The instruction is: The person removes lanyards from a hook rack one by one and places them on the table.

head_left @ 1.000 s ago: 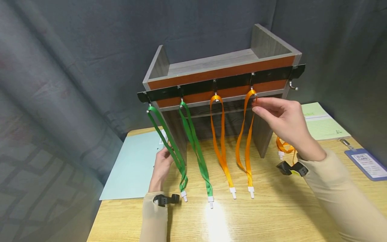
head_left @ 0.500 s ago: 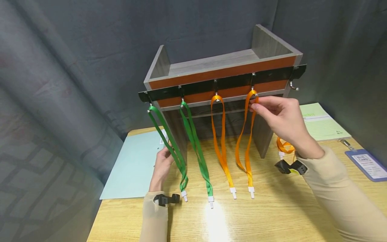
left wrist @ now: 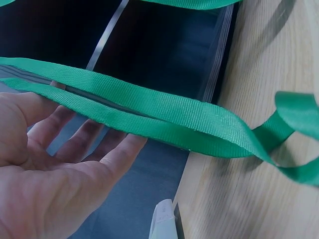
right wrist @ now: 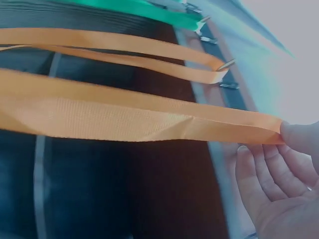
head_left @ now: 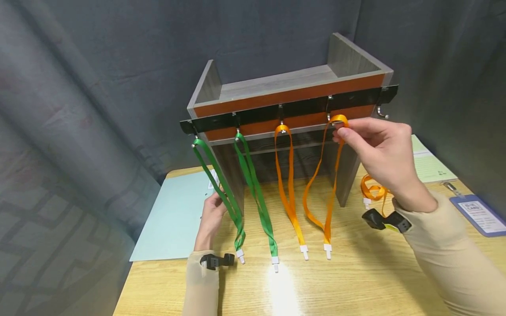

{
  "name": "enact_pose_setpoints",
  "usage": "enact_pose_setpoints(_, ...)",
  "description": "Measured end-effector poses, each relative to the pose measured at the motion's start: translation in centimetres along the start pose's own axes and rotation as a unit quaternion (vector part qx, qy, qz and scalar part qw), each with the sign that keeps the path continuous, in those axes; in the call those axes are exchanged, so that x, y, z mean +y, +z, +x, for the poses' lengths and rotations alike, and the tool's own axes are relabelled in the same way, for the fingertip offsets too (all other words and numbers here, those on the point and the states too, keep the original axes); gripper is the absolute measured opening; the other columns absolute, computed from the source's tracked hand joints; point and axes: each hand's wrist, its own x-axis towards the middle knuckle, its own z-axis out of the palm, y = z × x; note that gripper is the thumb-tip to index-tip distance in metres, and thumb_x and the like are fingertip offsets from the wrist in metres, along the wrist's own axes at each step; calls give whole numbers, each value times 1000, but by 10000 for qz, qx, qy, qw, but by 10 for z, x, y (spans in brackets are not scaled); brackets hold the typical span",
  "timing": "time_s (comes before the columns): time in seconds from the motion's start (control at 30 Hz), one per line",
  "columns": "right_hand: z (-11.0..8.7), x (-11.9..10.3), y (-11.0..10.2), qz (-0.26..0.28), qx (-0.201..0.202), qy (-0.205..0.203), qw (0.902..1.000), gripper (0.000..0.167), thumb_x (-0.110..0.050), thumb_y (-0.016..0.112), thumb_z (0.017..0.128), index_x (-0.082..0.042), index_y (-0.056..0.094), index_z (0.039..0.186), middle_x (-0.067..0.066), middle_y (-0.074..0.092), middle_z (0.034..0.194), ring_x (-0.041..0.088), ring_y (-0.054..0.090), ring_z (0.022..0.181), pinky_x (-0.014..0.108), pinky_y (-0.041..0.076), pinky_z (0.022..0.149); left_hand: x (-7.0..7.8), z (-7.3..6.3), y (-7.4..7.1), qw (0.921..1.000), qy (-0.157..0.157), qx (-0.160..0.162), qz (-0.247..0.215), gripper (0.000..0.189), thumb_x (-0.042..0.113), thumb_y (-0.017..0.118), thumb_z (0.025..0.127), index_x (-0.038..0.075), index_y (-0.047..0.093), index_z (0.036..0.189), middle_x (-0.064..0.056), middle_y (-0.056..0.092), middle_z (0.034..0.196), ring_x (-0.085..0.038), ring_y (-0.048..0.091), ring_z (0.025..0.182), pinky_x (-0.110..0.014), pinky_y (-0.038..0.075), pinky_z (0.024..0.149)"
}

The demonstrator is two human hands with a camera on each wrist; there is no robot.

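My right hand (head_left: 385, 151) pinches the top loop of an orange lanyard (head_left: 332, 210) beside a hook on the black rail (head_left: 304, 105). The loop is drawn out to the right; whether it is still round the hook tip I cannot tell. In the right wrist view, thumb and fingers hold the band's bend. My left hand (left wrist: 65, 164) is by the shelf unit's left side, its fingers lightly bent beside a hanging green lanyard (left wrist: 164, 122) without gripping it. Another green lanyard (head_left: 257, 193) and another orange lanyard (head_left: 291, 188) hang from the middle hooks.
The grey wooden shelf unit (head_left: 344, 175) stands on a wooden table (head_left: 300, 289). On the right lie a coiled orange lanyard (head_left: 371, 189), a pale green notepad (head_left: 431, 162) and a blue card holder (head_left: 480, 215). A light blue folder (head_left: 170, 219) lies left. The far-right hook (head_left: 382, 113) holds nothing.
My right hand has shifted right, drawing the orange loop sideways with it, so its two strands have spread apart. The left hand stays where it was.
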Motion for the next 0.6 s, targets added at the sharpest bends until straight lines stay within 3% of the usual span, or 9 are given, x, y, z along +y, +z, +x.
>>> enact_pose_setpoints(0.17,1,-11,-5,13,60,-90,9999,16,17,67,79,13,69,95,12,71,84,14,67,73,19,51,77,0,0,-1,10000,-30,13,52,33,5,59,94,-6,58,125,-19,55,128,-28,50,120,-42,42,97)
enact_pose_setpoints(0.37,5,-22,-13,948,121,-344,9948,15,18,67,78,17,67,93,19,70,85,20,68,73,24,53,77,-1,0,-1,10000,-1,4,-29,31,3,60,94,-9,58,122,-23,57,124,-29,52,115,-41,45,94)
enact_pose_setpoints(0.47,9,-27,-16,1281,84,-536,9903,16,14,69,79,21,65,93,23,69,86,21,68,72,25,54,74,-13,3,-3,9999,66,75,-75,31,5,61,93,-7,60,121,-20,58,123,-28,52,115,-41,44,94)
enact_pose_setpoints(0.6,14,-31,-21,1340,14,-638,9889,17,12,69,80,22,64,92,24,68,85,22,68,72,26,54,71,-28,7,-7,9997,111,191,-134,30,9,64,91,-3,63,119,-16,60,120,-28,53,114,-42,45,94)
